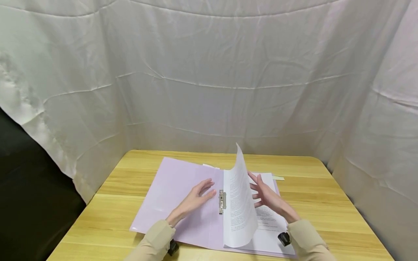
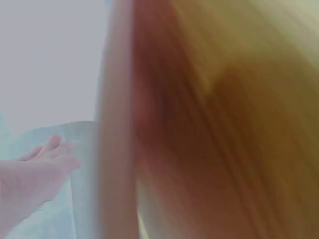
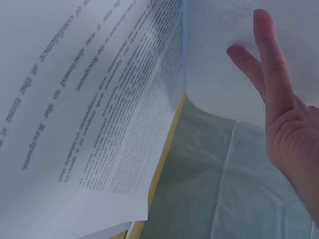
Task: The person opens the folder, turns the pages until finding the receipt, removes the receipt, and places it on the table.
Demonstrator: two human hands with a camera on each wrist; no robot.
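A lilac folder [image 1: 183, 192] lies spread on the table, with a metal clip [image 1: 222, 202] at its spine. Printed sheets fill its right side, and one upper sheet [image 1: 240, 203] stands curled up from the stack. Behind that raised sheet is my right hand [image 1: 267, 195], its fingers extended and spread right at the paper. In the right wrist view the same hand [image 3: 286, 114] shows straight fingers against the page. My left hand [image 1: 197, 199] hovers over the left cover near the clip, fingers loosely bent and holding nothing; it also appears in the left wrist view [image 2: 45, 167].
The wooden table [image 1: 107, 203] reaches beyond the folder on all sides. A pale tab [image 1: 278, 178] sticks out at the stack's upper right. Grey-white cloth [image 1: 209, 72] hangs behind and at both sides of the table, with something black [image 1: 29, 188] at the left.
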